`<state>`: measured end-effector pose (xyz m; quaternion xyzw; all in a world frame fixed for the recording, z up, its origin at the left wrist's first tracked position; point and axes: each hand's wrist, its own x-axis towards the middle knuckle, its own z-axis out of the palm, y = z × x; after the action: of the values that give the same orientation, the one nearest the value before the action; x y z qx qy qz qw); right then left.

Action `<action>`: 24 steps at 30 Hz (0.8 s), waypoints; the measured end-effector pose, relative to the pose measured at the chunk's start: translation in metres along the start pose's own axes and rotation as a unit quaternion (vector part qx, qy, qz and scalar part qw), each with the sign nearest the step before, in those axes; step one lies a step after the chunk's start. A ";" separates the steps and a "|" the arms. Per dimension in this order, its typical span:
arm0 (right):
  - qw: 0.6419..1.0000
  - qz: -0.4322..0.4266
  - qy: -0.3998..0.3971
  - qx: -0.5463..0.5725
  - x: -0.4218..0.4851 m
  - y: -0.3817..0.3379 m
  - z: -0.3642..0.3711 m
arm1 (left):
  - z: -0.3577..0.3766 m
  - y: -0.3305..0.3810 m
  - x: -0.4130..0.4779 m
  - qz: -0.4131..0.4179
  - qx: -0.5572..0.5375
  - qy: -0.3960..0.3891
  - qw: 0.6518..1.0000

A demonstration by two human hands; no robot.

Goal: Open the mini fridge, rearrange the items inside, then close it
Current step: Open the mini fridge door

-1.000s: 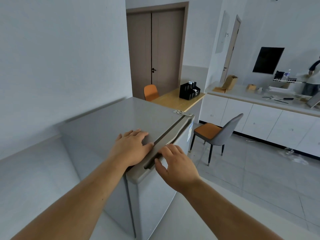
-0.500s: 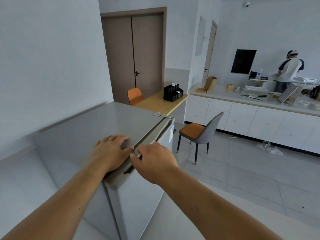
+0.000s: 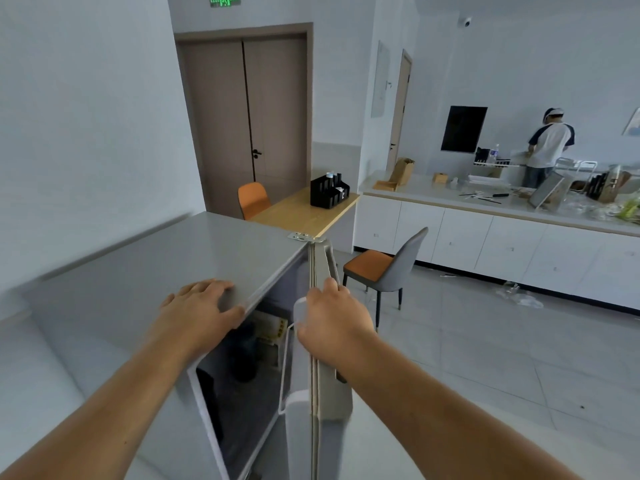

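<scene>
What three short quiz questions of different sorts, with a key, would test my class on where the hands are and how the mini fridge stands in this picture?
1. True or false: the mini fridge door is shut.
2. Multiple choice: the left hand lies on (A) the fridge top, (B) the wooden table, (C) the grey chair.
3. Fill the gap: the right hand grips the top edge of the ____.

Key
1. False: the door stands swung out, and the dark inside shows.
2. A: the palm is flat near the top's front edge.
3. door.
</scene>
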<state>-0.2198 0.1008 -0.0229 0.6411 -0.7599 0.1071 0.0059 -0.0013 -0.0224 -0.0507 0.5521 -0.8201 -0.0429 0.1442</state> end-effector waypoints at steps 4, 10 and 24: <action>0.997 -0.002 -0.003 -0.073 -0.009 0.013 -0.001 | 0.002 -0.001 0.001 -0.002 0.004 0.006 1.000; 0.992 0.048 0.003 -0.115 -0.021 0.048 0.001 | 0.004 0.000 0.002 -0.004 0.009 0.005 1.000; 0.982 0.151 0.028 -0.113 -0.016 0.140 -0.006 | -0.009 0.012 -0.008 -0.016 0.002 0.005 1.000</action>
<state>-0.3539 0.1387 -0.0407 0.5108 -0.8549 0.0384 0.0829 -0.0071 -0.0094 -0.0413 0.5656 -0.8105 -0.0413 0.1464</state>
